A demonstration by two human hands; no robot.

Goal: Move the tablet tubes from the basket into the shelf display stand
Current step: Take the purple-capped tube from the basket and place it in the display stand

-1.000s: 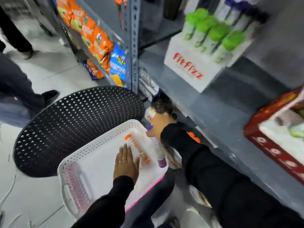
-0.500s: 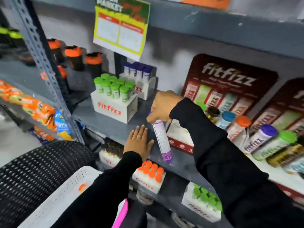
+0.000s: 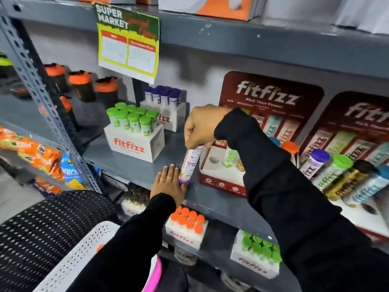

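Above shelf edge, my right hand (image 3: 202,125) pinches purple tablet tube (image 3: 190,165) by cap, hanging upright. Left hand (image 3: 169,184) flat, open, empty on shelf (image 3: 134,169). Advice: align over empty hole in display stand (image 3: 221,178), lower straight.

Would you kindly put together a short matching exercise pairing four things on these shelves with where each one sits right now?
Things:
1. purple-capped white tablet tube
2. left hand
3. white carton of green-capped tubes
4. white carton of orange-capped tubes

Places:
A. on the lower shelf, below the left hand
B. flat on the grey shelf edge, beside the tube's lower end
C. hanging upright from the right hand's grip, left of the red display stand
D. standing on the middle shelf, left of the held tube

Pairs: 1-C, 2-B, 3-D, 4-A
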